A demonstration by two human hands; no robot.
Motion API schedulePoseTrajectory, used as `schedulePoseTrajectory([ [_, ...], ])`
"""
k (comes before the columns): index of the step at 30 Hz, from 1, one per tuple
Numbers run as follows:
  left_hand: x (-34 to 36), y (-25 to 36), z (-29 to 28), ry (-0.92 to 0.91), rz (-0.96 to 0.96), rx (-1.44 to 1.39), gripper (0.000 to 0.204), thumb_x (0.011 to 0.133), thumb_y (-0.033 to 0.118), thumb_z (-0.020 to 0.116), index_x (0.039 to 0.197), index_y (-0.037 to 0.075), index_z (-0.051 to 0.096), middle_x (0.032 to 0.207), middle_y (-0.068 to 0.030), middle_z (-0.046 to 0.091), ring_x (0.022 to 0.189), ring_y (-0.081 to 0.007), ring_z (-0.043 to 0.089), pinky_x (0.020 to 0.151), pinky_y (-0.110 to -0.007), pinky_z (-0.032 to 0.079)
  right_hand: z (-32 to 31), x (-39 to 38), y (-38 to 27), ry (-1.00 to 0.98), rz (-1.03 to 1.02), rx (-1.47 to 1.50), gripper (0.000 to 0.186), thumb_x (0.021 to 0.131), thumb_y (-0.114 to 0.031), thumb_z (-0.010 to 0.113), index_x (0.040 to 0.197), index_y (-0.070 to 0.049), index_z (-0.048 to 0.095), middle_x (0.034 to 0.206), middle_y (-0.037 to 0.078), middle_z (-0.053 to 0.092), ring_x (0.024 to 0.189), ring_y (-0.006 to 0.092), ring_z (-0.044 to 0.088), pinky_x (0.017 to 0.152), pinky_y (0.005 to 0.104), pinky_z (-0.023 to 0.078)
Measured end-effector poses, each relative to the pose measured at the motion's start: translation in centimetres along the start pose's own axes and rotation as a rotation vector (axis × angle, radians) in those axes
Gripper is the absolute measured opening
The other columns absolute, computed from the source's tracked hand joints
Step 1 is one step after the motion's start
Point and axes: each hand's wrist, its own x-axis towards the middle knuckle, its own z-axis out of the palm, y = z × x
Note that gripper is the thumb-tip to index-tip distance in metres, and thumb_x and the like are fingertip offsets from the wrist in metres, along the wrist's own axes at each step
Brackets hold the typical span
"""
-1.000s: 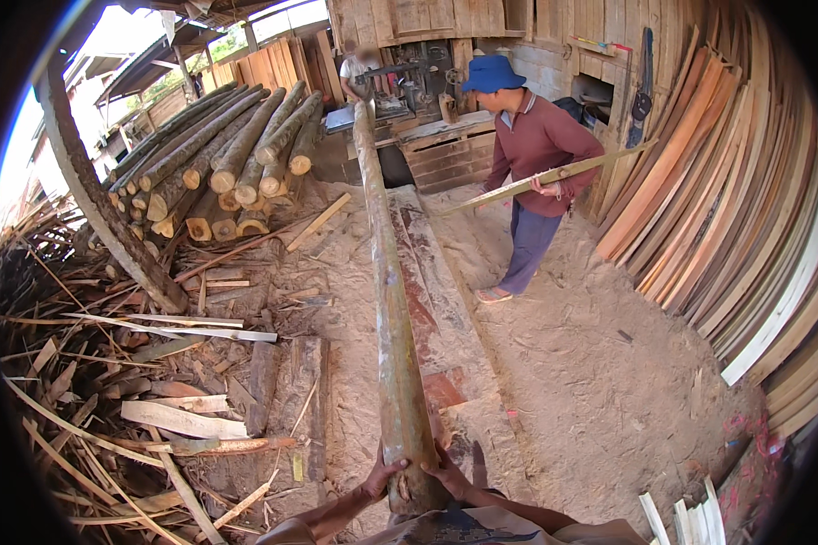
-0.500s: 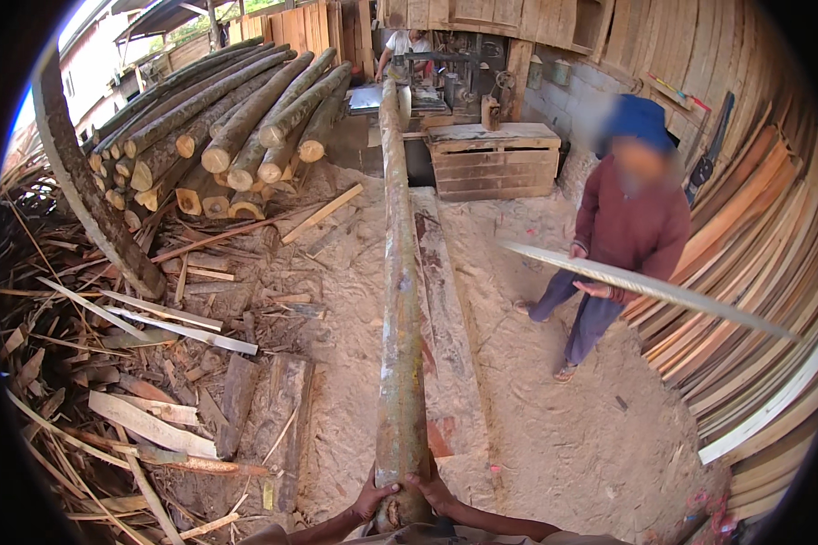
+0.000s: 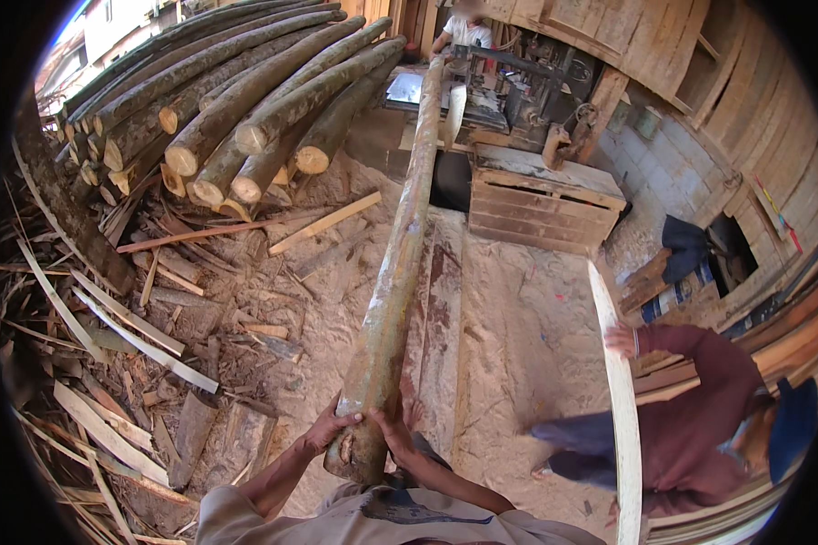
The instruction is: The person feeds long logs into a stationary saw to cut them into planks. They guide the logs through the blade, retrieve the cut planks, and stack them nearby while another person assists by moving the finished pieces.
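Note:
My left hand (image 3: 327,423) and my right hand (image 3: 393,431) grip either side of the near end of a long, bark-covered log (image 3: 394,291), their fingers wrapped round it close to its cut butt. The log runs away from me to the saw machine (image 3: 554,91) at the back, where a worker in a white top (image 3: 471,34) has a hand near its far end. To my right a co-worker in maroon (image 3: 682,422), wearing a blue hat (image 3: 791,427), holds a long pale board (image 3: 623,400).
A pile of logs (image 3: 264,127) lies at the back left beside a leaning post (image 3: 82,218). Offcuts (image 3: 136,422) litter the sawdust floor at left. A wooden crate (image 3: 541,204) stands below the machine; long boards (image 3: 782,336) are stacked at the right. A plank track (image 3: 441,300) runs under the log.
The view has turned, so the log now slants up to the right. The maroon-clad co-worker has moved nearer, toward the lower right, with the board swung lengthwise. My grip on the log is unchanged.

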Motion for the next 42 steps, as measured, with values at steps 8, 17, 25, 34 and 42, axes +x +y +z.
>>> schedulePoseTrajectory([
  [8,16.0,12.3,-2.6,0.494,0.323,-0.228,0.076,0.096,0.043,0.045,0.15,0.033,-0.007,0.142,-0.0167,0.042,0.132,-0.0322,0.038,0.106,-0.053,0.025,-2.9,29.6,-9.9,-0.118,0.137,0.001,0.111,0.079,-0.06,0.064,0.15,-0.011,-0.006,0.155,0.014,0.012,0.141,0.0273,0.018,0.113,0.0385,0.019],
  [17,31.2,-1.9,-9.6,0.958,-0.495,-0.268,0.077,0.088,0.052,0.055,0.149,0.025,0.017,0.122,-0.0152,0.058,0.102,-0.0297,0.057,0.081,-0.048,0.042,-12.4,61.9,-19.9,-0.141,0.216,-0.281,0.1,0.083,-0.064,0.056,0.148,0.0,0.014,0.142,0.023,0.038,0.127,0.0334,0.043,0.1,0.0484,0.039],
  [25,42.1,9.9,3.3,0.715,-0.312,-0.297,0.058,0.095,0.033,0.052,0.145,0.014,0.029,0.12,-0.0145,0.061,0.108,-0.0262,0.06,0.086,-0.041,0.045,-25.2,96.1,-26.7,0.627,-0.016,-0.893,0.099,0.077,-0.062,0.061,0.143,0.001,0.024,0.138,0.023,0.042,0.124,0.0377,0.046,0.098,0.0501,0.041],
  [34,44.1,-1.2,16.9,1.03,-0.22,-0.596,0.055,0.094,0.037,0.052,0.138,0.008,0.035,0.113,-0.0133,0.059,0.097,-0.026,0.058,0.077,-0.039,0.047,-24.7,101.2,-18.8,0.465,-0.069,-0.28,0.057,0.083,-0.037,0.069,0.12,0.004,0.056,0.12,0.018,0.06,0.104,0.0313,0.058,0.091,0.04,0.045],
  [42,46.1,0.6,23.2,1.442,-0.121,-0.597,0.066,0.084,0.043,0.065,0.133,0.002,0.048,0.116,-0.0189,0.062,0.1,-0.0245,0.062,0.085,-0.034,0.049,-23.4,83.9,-19.9,-0.524,0.342,-0.403,0.077,0.083,-0.057,0.057,0.137,-0.005,0.039,0.137,0.016,0.042,0.123,0.0331,0.043,0.098,0.0507,0.041],
])
